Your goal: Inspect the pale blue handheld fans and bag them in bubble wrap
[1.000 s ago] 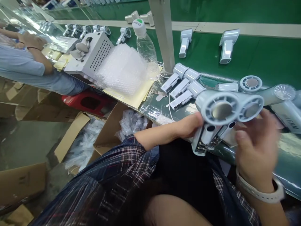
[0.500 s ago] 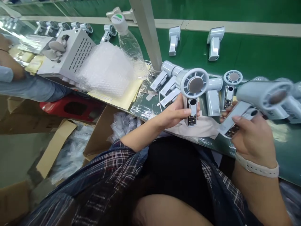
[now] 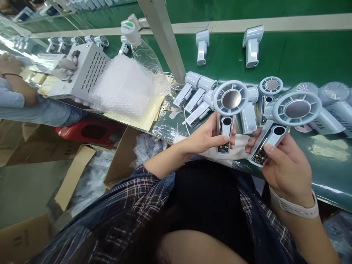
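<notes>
My left hand (image 3: 210,135) is closed around the handle of a pale blue handheld fan (image 3: 231,98), its round head up and its handle open to show a circuit board. A second handheld fan (image 3: 297,109) of the same kind is gripped in my right hand (image 3: 284,161), tilted, with its board also bare. Both thumbs lie on the handles near the boards. Between and behind the two fans, another fan (image 3: 271,85) with an uncovered handle rests on the bench. Close by my left hand, several fans (image 3: 195,96) lie side by side.
A clear plastic bottle (image 3: 147,58) and bubble wrap (image 3: 123,86) sit left of the post (image 3: 165,40). Beyond them is a grey vented box (image 3: 82,69). Two fans (image 3: 253,46) lie on the green belt (image 3: 302,51). Cardboard boxes (image 3: 119,157) stand below; a person's arm (image 3: 20,86) is at left.
My right hand has brought its fan slightly left and turned it, so its round face and open handle now face me. The left hand's fan has tipped slightly more toward me.
</notes>
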The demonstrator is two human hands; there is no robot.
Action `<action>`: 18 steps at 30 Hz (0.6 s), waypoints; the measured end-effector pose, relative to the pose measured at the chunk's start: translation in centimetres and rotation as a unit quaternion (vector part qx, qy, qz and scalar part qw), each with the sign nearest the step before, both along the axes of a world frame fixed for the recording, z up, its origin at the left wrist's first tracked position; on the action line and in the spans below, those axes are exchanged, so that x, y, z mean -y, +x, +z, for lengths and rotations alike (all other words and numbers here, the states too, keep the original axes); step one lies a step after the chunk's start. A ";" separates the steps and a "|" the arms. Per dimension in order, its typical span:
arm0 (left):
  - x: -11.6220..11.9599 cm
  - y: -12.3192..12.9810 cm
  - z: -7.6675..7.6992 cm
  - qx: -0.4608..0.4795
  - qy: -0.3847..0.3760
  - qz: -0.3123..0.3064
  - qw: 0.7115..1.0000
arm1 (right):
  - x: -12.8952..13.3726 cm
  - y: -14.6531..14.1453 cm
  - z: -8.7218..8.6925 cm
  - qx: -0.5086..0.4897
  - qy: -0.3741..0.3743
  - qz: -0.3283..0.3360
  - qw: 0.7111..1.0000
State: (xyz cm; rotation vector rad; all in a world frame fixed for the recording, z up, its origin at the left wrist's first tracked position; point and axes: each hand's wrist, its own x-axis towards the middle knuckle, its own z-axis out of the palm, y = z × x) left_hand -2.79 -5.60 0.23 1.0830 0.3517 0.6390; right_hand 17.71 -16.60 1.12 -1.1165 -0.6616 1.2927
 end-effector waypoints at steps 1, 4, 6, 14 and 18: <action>-0.1 -0.2 0.1 -0.004 -0.004 -0.008 1.000 | 0.0 -0.1 0.1 -0.010 -0.008 -0.001 1.000; -0.2 -0.5 0.2 -0.008 -0.012 -0.016 1.000 | 0.0 -0.4 0.2 -0.026 -0.010 0.017 0.999; -0.2 -0.6 0.0 0.002 -0.006 -0.008 1.000 | 0.0 -0.6 0.2 -0.031 -0.003 0.023 0.999; 0.1 -0.8 0.3 0.019 0.021 -0.003 1.000 | -0.1 -1.0 0.9 -0.013 0.024 0.015 1.000; 0.0 -0.1 0.1 0.005 0.006 0.015 1.000 | -0.6 -1.2 0.6 -0.013 0.012 -0.003 1.000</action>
